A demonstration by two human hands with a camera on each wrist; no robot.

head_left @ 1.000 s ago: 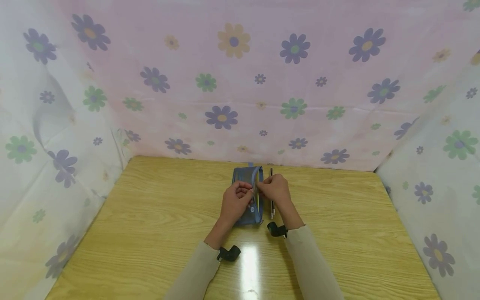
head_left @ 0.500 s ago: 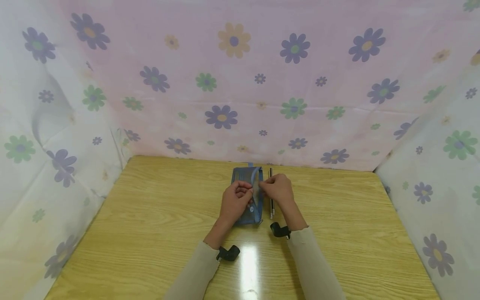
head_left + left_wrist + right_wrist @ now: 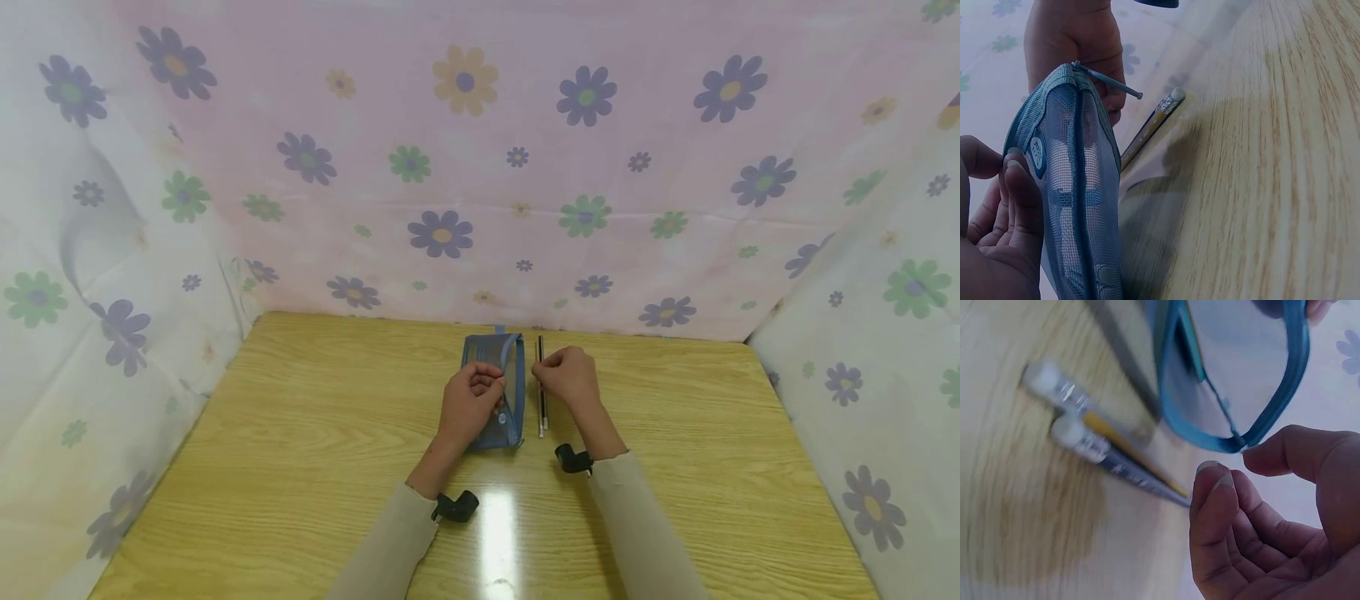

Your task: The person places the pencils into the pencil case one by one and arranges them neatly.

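Observation:
A blue mesh pencil case (image 3: 487, 350) with a zip and a small round badge lies near the back of the table. My left hand (image 3: 468, 404) pinches the edge of its mouth between thumb and fingers, beside the badge (image 3: 1037, 153). The mouth gapes in the right wrist view, its blue rim (image 3: 1169, 419) held apart. Just right of the case, two pencils (image 3: 542, 408) lie side by side, white erasers toward me. My right hand (image 3: 570, 375) hovers at the pencils. Its thumb and bent fingers (image 3: 1213, 506) stand apart with nothing between them.
The wood-grain table (image 3: 337, 442) stretches out on both sides of the case. A flowered cloth (image 3: 517, 183) hangs behind and at both sides. Each wrist carries a black camera mount (image 3: 457, 507).
My right hand has moved right, from the mouth of the pencil case to over the pencils. My left hand keeps its hold on the case.

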